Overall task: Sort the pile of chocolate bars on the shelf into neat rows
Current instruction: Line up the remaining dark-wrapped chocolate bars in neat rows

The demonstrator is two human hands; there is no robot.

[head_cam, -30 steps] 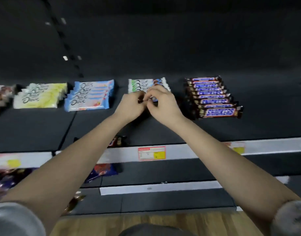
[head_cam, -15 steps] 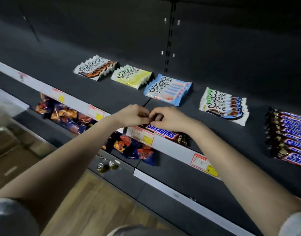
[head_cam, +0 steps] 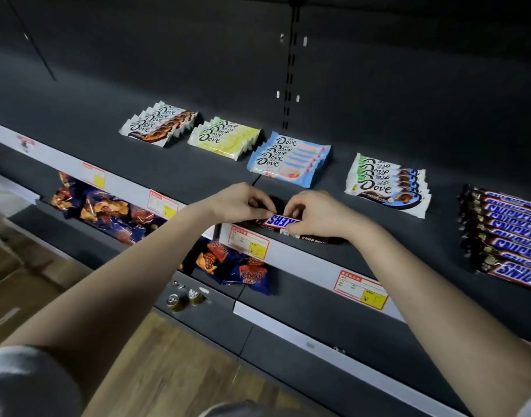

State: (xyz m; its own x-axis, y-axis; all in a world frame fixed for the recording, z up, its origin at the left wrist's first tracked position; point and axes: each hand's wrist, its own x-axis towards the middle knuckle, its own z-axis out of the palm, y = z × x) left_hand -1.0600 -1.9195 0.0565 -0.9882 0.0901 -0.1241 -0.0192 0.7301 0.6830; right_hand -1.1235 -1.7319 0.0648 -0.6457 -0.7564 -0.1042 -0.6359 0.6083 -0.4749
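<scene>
Left hand (head_cam: 243, 203) and right hand (head_cam: 315, 215) have left the Dove row (head_cam: 384, 182). Both now pinch a loose chocolate bar (head_cam: 280, 221) at the shelf (head_cam: 198, 179) front, probably bound for the Snickers row (head_cam: 511, 236).

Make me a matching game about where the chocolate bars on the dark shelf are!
1. white-and-orange Dove bar stack
2. light blue Dove bar stack
3. row of brown Snickers bars
4. single brown Snickers bar

A. farthest right
B. pinched by left hand and right hand
C. farthest left
D. third stack from left

Pairs: 1-C, 2-D, 3-A, 4-B
</scene>
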